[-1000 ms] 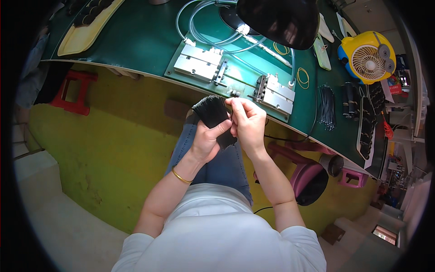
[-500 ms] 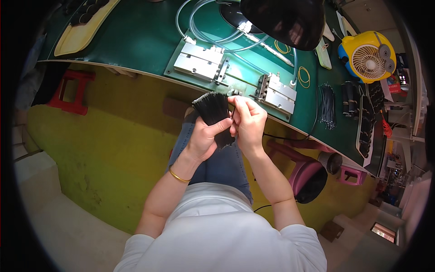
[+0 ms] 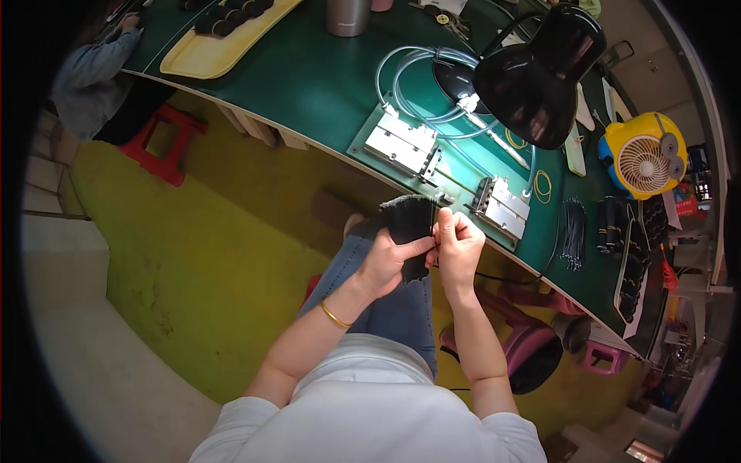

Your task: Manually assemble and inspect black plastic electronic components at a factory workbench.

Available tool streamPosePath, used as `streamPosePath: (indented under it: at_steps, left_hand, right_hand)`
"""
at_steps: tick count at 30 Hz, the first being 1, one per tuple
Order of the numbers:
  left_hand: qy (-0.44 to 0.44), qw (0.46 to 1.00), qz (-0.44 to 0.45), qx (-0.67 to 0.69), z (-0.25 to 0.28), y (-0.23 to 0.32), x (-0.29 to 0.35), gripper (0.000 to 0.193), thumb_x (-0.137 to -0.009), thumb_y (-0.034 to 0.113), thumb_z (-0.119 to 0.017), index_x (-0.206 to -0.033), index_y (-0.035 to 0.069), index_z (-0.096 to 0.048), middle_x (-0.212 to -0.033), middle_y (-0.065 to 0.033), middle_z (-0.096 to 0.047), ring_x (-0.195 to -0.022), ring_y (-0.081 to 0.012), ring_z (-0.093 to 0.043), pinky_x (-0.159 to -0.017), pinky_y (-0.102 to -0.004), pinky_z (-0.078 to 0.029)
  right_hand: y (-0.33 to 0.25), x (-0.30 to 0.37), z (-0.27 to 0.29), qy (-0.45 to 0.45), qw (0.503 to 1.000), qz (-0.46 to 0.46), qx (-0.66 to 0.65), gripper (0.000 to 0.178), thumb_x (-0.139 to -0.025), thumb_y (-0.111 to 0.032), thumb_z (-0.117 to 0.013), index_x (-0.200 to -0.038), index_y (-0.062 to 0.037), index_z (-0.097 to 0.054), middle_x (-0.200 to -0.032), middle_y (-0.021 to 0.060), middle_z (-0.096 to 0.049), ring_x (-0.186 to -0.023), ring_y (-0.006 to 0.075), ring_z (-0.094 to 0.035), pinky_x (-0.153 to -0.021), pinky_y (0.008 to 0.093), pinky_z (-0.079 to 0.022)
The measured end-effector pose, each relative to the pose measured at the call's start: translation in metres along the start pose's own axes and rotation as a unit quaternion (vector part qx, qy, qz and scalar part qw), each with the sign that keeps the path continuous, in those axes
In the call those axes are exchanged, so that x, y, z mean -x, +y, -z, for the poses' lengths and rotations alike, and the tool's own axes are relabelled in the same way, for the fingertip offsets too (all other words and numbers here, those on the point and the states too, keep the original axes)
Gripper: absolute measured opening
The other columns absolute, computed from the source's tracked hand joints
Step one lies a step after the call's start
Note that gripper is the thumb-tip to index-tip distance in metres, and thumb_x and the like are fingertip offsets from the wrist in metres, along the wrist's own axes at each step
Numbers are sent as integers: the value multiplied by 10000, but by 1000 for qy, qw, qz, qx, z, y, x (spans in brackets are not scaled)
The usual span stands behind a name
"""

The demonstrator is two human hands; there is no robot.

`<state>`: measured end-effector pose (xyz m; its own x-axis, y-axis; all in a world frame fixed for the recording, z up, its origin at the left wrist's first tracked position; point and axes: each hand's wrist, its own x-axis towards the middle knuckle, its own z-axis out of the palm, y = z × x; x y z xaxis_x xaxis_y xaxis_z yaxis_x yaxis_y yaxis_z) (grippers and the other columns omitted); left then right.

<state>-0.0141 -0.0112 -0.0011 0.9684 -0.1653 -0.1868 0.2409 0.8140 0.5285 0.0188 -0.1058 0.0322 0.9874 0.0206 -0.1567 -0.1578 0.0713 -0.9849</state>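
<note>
My left hand (image 3: 384, 260) is closed around a fanned bundle of thin black wires (image 3: 409, 220), held above my lap by the table's front edge. The bundle's upper ends spread into a pale-tipped row. My right hand (image 3: 461, 248) meets its right side, thumb up and fingers pinched together. Whatever lies between those fingertips is too small to make out. Just beyond my hands, two silver metal blocks, one on the left (image 3: 400, 145) and one on the right (image 3: 503, 207), are mounted on a plate with clear tubing (image 3: 401, 73) attached.
A black lamp (image 3: 517, 89) leans over the blocks. To the right are a yellow fan (image 3: 644, 162), loose black wires (image 3: 573, 235) and tied black bundles (image 3: 610, 224). A yellow tray (image 3: 181, 65) and a metal cup (image 3: 349, 17) occupy the far side. Another person's sleeve (image 3: 100, 62) shows at far left.
The whole view has shifted, so the table and my hands appear lower and farther right. Another person's arm and a metal cup have come into view. My hands keep their hold at the bundle.
</note>
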Motion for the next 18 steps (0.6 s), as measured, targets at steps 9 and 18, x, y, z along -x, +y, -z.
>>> streamPosePath:
  at_steps: [9, 18]
  left_hand:
    - [35, 999, -10, 10, -3, 5, 2, 99, -795, 13, -581, -891, 13, -555, -760, -43, -566, -639, -127, -547, -589, -248, -452]
    - [39, 999, 2, 8, 2, -2, -3, 93, -804, 27, -577, -892, 10, -554, -755, -46, -570, -654, -129, -555, -609, -255, -461]
  right_hand:
    - [-4, -1, -3, -22, 999, -4, 23, 160, -861, -135, -556, -843, 16, -605, -546, -3, -515, -367, 26, -414, -320, 177, -316]
    - [3, -7, 1, 1, 999, -43, -20, 202, -883, -166, -517, -840, 10, -607, -517, -24, -479, -349, 16, -373, -312, 170, -283]
